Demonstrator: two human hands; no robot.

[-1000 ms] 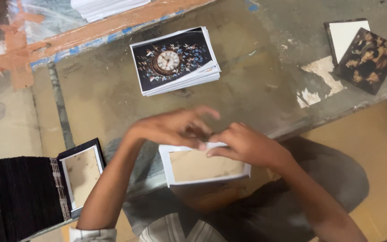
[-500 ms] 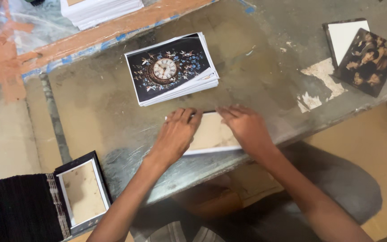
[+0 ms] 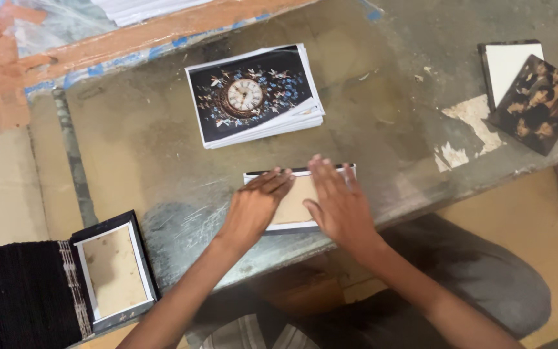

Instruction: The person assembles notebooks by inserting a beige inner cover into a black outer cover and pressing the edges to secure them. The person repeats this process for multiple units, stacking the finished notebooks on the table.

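Head view, looking down. Landmark: flat rectangular board panel with tan face and white-and-black border (image 3: 295, 208), lying near the front edge of the worn grey-green tabletop (image 3: 389, 123). Left hand (image 3: 253, 208) rests palm-down on the panel's left half, right hand (image 3: 338, 205) on its right half; fingers of both spread flat and pressing, gripping nothing. Judged: panel is light, stiff and thin, smooth-faced, likely to slide; best lifted by its long edges, since the face shows no grip.

Left of and nearer than the panel: one black-framed panel with tan face (image 3: 114, 271) atop a dark ribbed stack. Beyond the panel: one pile of clock-picture prints (image 3: 253, 95); sheet count unreadable. Far right of it: two dark square boards (image 3: 527, 87), one white-faced, one with a picture. Farthest: white sheets, partly cut off.
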